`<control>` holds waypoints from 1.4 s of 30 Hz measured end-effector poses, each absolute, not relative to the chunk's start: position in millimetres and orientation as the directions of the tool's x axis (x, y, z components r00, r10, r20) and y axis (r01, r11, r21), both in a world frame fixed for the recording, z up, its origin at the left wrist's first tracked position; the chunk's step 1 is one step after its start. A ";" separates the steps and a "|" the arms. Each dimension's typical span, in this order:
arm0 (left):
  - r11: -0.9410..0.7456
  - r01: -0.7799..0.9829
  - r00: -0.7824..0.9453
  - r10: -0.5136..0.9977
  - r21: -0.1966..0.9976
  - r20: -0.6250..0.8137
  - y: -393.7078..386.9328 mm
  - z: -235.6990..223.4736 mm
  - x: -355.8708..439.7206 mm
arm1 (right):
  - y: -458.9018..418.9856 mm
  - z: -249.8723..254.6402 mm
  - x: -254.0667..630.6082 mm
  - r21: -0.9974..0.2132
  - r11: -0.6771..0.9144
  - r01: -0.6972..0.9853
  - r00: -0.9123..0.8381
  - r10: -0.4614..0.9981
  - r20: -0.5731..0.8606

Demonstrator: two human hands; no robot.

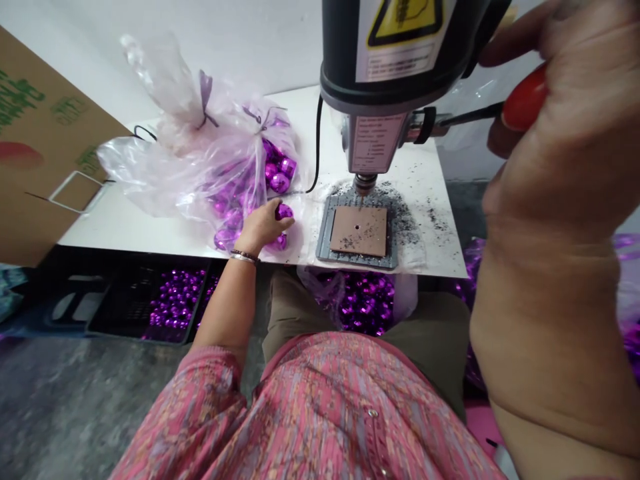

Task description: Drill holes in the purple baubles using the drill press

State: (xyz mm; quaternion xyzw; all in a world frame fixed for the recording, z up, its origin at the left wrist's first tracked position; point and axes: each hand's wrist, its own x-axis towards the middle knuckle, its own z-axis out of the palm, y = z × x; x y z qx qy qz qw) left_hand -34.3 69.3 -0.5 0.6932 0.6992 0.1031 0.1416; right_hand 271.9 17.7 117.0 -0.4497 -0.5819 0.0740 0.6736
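Right hand (575, 117) closed around red knob (524, 100).
Left hand (263, 225), fingers half-curled, meets a purple ball (285, 211) near the bench (125, 230)'s front edge; whether gripped, cannot tell.

"Any signs?"
"A black-edged yellow warning triangle (406, 21) on the upper label (400, 55) of the drill press (343, 83)."
"Words?"
"Illegible there, on the lower label (376, 140), and in the green print (20, 100) on the cardboard box (30, 207)."
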 end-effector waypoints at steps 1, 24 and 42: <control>-0.019 0.885 0.030 0.999 0.465 -0.017 67.0 1.7 -32.1 | 17.5 116.6 270.8 -0.666 0.592 0.454 0.305 0.599 0.740; -0.082 0.470 0.339 0.936 0.879 -0.093 64.5 -21.1 47.6 | 6.7 131.7 253.7 -0.753 0.579 0.312 0.376 0.653 0.657; -0.292 0.768 0.424 0.899 0.570 -0.112 67.6 8.0 70.9 | -3.0 152.3 256.0 -0.828 0.429 0.362 0.324 0.775 0.543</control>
